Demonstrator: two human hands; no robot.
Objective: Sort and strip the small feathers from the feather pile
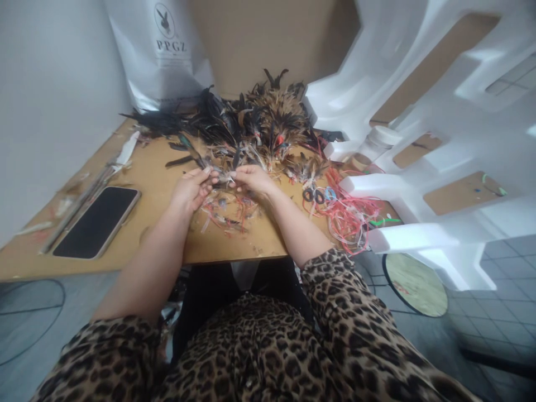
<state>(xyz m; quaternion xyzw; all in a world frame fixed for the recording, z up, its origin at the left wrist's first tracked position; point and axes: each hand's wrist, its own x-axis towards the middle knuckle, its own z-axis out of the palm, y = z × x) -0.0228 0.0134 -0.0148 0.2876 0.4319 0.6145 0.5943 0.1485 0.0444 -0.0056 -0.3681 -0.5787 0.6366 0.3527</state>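
Observation:
My left hand (190, 188) is closed in a pinch on the quill end of a dark feather (191, 148) with a green sheen, which points up and away. Close beside it, my right hand (253, 180) pinches the pale base of another small dark feather (236, 158). The fingertips of both hands nearly meet, with wispy fluff between them. Just under the hands, feather scraps and bits of red string (228, 211) lie on the table (163, 209). Beyond the fingers is a big heap of black and brown feathers (276, 111), some in tied bunches.
A phone (98, 222) lies at the left beside thin rods (79, 206). At the right are dark-handled scissors (314, 195), a tangle of red and white string (347, 215) and white moulded foam (410, 237) jutting over the table. A white bag (167, 72) stands behind.

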